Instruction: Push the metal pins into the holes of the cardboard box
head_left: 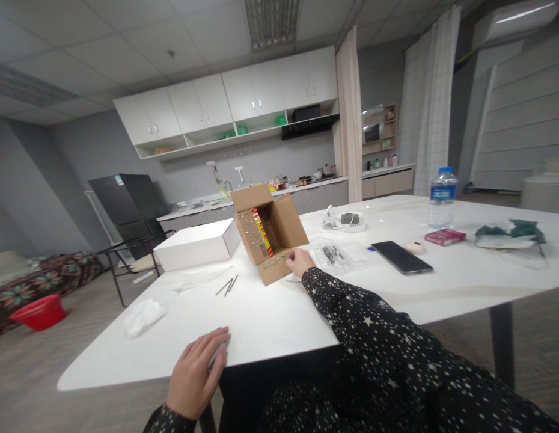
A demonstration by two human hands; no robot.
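Observation:
An open brown cardboard box (pixel 274 231) stands tilted at the table's middle. Small shiny bits dot its left flap and front flap, and a yellow-and-red strip (pixel 262 233) runs along the opening. At the front flap's right corner, my right hand (pixel 300 263) has its fingertips pinched together; whatever is between them is too small to tell. My left hand (pixel 196 371) rests at the near table edge, its fingers curled over a greyish thing mostly hidden beneath the thumb. Several thin metal rods (pixel 228 285) lie left of the box. A clear bag of dark small parts (pixel 332 257) lies beside my right hand.
A white box (pixel 196 243) stands at left, with a crumpled white tissue (pixel 144 317) nearer. To the right are a black phone (pixel 401 257), a beige round item (pixel 415 247), a red packet (pixel 445 237), a water bottle (pixel 442 198) and a coiled white cable (pixel 350 221).

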